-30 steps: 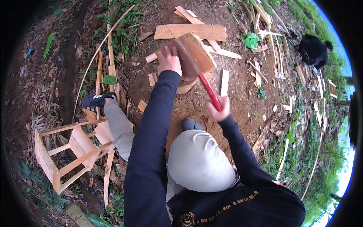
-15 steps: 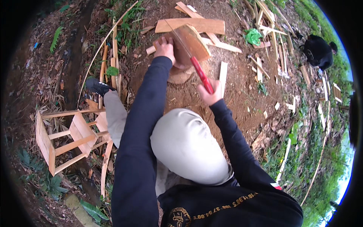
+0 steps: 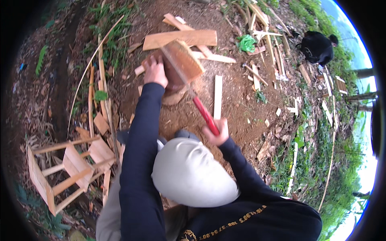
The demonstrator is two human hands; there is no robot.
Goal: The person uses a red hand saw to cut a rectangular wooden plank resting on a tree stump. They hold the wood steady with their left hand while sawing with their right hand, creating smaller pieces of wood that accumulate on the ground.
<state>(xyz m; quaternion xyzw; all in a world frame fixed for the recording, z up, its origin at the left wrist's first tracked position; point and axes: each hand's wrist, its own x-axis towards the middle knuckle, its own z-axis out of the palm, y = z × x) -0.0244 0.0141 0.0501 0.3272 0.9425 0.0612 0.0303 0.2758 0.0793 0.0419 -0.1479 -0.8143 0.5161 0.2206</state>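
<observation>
My right hand [image 3: 217,132] is wrapped round the red handle of a handsaw [image 3: 205,115]. Its thin, slightly blurred blade runs away to the upper left and lies across a thick wooden block [image 3: 187,57], brown with a paler, rough edge. On the left side of that block rests my left hand [image 3: 155,72], its fingers bent over the wood and gripping it. Beneath the block, part of a stump [image 3: 176,97] shows; the block hides the rest.
A plank [image 3: 181,39] and crossed offcuts lie beyond the block. To the right are a narrow board [image 3: 218,96], a hammer [image 3: 255,74] and a green plastic bag [image 3: 246,43]. A wooden frame [image 3: 72,166] lies lower left. Another person [image 3: 317,47] crouches far right.
My right hand has drawn the saw back toward me. My left hand stays on the block. The whole view has shifted, and my left foot has come in closer.
</observation>
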